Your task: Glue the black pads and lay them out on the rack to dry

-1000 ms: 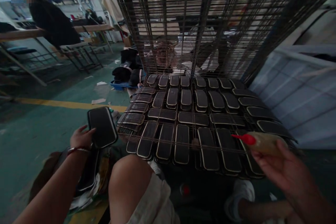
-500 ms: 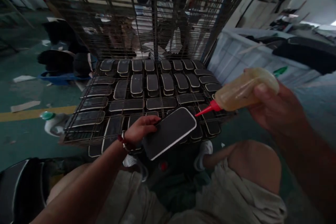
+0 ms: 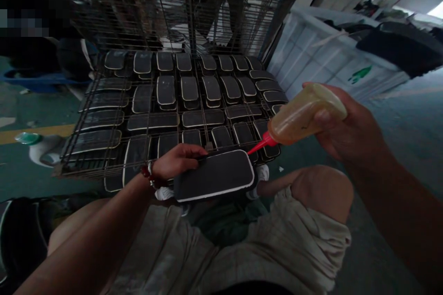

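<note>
My left hand (image 3: 178,161) grips the upper left edge of a flat black rounded panel (image 3: 216,175) with a white line along its rim. The panel lies slightly tilted above my lap. My right hand (image 3: 341,122) is closed round a squeeze bottle (image 3: 304,115) of yellowish liquid, tipped so that its red nozzle (image 3: 258,144) points down to the left. The nozzle's tip is at the panel's upper right corner; whether it touches I cannot tell.
Before me a wire cage rack (image 3: 192,14) holds several rows of similar black panels (image 3: 166,90). A white jug with a green cap (image 3: 41,150) stands at the left. To the right is a white bin (image 3: 332,55) with dark material in it.
The panel has turned to lie more level and shifted slightly left. My right hand has brought the bottle left, its nozzle tip staying by the panel's right-hand end. The view has shifted too.
</note>
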`<state>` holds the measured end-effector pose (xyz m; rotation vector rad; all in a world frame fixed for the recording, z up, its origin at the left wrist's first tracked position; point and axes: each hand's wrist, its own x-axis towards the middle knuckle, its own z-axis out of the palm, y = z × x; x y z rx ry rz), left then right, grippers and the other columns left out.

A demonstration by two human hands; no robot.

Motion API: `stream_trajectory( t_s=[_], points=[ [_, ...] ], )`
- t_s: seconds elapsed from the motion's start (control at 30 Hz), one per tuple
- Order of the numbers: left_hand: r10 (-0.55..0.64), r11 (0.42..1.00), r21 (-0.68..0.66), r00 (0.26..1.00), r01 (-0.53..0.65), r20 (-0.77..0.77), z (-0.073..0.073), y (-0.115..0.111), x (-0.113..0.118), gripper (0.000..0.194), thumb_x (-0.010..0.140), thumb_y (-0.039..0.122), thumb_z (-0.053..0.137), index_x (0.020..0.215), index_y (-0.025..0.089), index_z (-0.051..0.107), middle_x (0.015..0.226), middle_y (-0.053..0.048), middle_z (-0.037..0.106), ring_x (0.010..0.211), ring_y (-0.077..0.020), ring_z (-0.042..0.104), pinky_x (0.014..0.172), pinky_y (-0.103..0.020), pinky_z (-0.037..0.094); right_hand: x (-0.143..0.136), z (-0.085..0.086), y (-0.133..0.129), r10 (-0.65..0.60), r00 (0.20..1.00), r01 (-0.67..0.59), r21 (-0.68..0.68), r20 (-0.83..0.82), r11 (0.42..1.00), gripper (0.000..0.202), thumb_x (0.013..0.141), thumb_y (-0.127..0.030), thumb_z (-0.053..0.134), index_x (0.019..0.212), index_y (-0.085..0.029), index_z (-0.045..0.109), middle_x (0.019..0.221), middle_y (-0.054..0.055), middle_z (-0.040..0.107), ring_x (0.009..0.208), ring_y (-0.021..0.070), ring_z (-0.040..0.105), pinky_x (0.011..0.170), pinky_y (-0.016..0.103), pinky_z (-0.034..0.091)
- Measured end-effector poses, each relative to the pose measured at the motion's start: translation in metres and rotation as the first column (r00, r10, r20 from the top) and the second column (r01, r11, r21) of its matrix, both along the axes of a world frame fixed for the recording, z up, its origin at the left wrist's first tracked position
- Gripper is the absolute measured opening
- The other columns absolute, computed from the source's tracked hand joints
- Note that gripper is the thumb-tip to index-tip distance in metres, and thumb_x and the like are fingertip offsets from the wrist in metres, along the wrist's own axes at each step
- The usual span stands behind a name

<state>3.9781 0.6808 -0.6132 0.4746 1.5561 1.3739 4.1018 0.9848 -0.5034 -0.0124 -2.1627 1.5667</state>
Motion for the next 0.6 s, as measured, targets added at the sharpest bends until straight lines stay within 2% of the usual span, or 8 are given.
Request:
stream_trajectory(
  t_s=[0.17,0.37,0.6],
  points=[
    [0.021,1.000,-0.003,0.999,-0.021,0.027,0.001,0.004,0.002,0.030,0.061,0.013,0.061,0.089,0.014,0.069,0.081,-0.005,0.069,0.064,-0.0150,0.061,0.057,-0.023,0.046,0.005,-0.006,-0.002,0.003,1.000,-0.004,-0.022,-0.015,1.000,0.049,0.072,-0.043,0.074,0.116,-0.026,0.061,0.104,0.004,0.060,0.094,0.0223,0.058,0.092,0.043,0.046],
    [0.053,0.998,0.032,0.998,-0.054,0.042,-0.002,0.005,0.004,0.029,0.058,0.009,0.061,0.085,0.015,0.072,0.078,-0.005,0.070,0.060,-0.0159,0.061,0.053,-0.023,0.045,0.008,-0.017,0.001,-0.008,0.999,0.000,-0.212,-0.035,0.977,0.043,0.071,-0.039,0.075,0.109,-0.023,0.062,0.092,0.002,0.061,0.084,0.0206,0.061,0.083,0.040,0.052],
    [0.040,0.999,0.022,0.998,-0.041,0.041,-0.005,0.005,0.001,0.031,0.059,0.009,0.061,0.087,0.016,0.072,0.080,-0.005,0.070,0.062,-0.0159,0.061,0.055,-0.023,0.046,0.010,-0.028,0.006,0.030,0.999,-0.040,-0.289,-0.041,0.957,0.034,0.075,-0.033,0.073,0.105,-0.022,0.063,0.093,0.004,0.065,0.098,0.0247,0.061,0.086,0.044,0.052]
  ],
)
